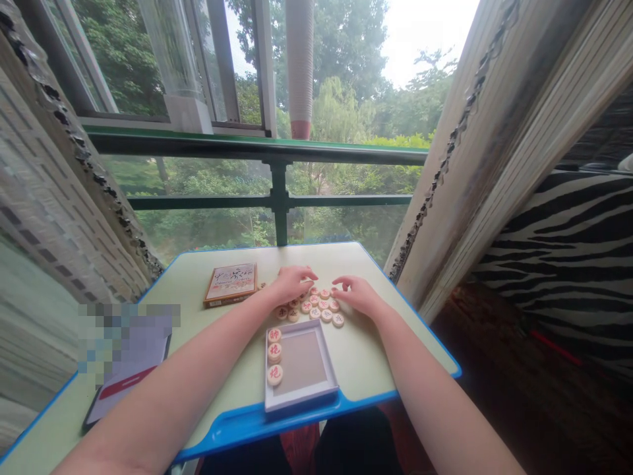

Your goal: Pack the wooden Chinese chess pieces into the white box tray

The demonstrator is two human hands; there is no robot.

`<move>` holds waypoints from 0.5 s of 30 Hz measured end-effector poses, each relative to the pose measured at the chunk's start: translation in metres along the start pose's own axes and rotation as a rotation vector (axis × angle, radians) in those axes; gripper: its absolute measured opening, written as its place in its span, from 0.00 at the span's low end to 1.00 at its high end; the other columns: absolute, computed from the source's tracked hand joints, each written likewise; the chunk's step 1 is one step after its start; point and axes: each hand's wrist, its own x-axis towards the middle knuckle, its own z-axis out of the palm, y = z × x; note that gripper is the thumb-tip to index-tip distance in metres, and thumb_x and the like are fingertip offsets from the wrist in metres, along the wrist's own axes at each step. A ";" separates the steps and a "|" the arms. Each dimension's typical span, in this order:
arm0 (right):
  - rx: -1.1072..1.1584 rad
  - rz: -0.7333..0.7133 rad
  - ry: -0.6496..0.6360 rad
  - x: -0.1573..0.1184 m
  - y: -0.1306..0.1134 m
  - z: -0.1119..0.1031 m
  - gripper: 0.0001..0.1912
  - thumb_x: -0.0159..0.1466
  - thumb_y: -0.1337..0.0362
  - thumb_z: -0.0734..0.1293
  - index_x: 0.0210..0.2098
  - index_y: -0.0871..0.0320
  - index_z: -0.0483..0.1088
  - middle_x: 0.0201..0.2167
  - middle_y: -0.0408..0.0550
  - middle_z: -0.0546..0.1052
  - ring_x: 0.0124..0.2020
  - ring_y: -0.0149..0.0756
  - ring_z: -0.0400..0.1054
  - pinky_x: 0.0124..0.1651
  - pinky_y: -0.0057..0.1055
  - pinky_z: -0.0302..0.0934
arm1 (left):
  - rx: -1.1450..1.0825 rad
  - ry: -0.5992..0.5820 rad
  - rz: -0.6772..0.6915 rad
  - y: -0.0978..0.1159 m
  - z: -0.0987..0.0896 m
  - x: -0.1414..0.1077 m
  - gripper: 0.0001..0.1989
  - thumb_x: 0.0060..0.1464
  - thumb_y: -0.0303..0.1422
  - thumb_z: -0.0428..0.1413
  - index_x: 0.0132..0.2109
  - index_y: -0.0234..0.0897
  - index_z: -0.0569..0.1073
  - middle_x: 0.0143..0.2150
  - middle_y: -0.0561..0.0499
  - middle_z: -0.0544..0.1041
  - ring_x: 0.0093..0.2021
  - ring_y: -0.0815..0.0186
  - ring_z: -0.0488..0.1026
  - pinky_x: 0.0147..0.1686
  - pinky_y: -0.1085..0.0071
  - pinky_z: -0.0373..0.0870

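Several round wooden Chinese chess pieces (pixel 323 304) with red or dark characters lie bunched on the table between my hands. My left hand (pixel 291 284) reaches over the left and far side of the bunch, fingers stretched out and apart, hiding some pieces. At the right edge of the bunch, my right hand (pixel 358 296) has its fingers loosely bent and spread, near the outer pieces. Neither hand visibly grips a piece. Closer to me is a shallow open box (pixel 302 359). Red-marked pieces (pixel 275 375) line its left side, and the middle one looks stacked.
The printed box lid (pixel 231 282) lies at the back left of the blue-edged table (pixel 368 356). A phone (pixel 129 369), partly blurred, rests at the left edge by my forearm. Curtains (pixel 445 132) hang on both sides, and a green railing (pixel 257 146) stands behind.
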 end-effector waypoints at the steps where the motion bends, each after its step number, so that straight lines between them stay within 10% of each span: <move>1: 0.005 0.007 -0.006 0.000 0.000 0.000 0.17 0.55 0.58 0.65 0.41 0.58 0.74 0.26 0.43 0.71 0.28 0.30 0.63 0.33 0.26 0.56 | 0.032 0.015 -0.004 0.001 0.000 0.000 0.11 0.47 0.36 0.55 0.37 0.42 0.78 0.43 0.48 0.77 0.47 0.57 0.70 0.51 0.63 0.58; 15: 0.013 0.010 -0.026 0.003 0.005 0.003 0.17 0.55 0.55 0.65 0.39 0.57 0.74 0.26 0.43 0.69 0.27 0.30 0.62 0.32 0.26 0.55 | 0.138 -0.082 -0.012 0.000 0.002 0.002 0.11 0.49 0.38 0.54 0.39 0.45 0.79 0.48 0.48 0.74 0.53 0.52 0.64 0.52 0.56 0.55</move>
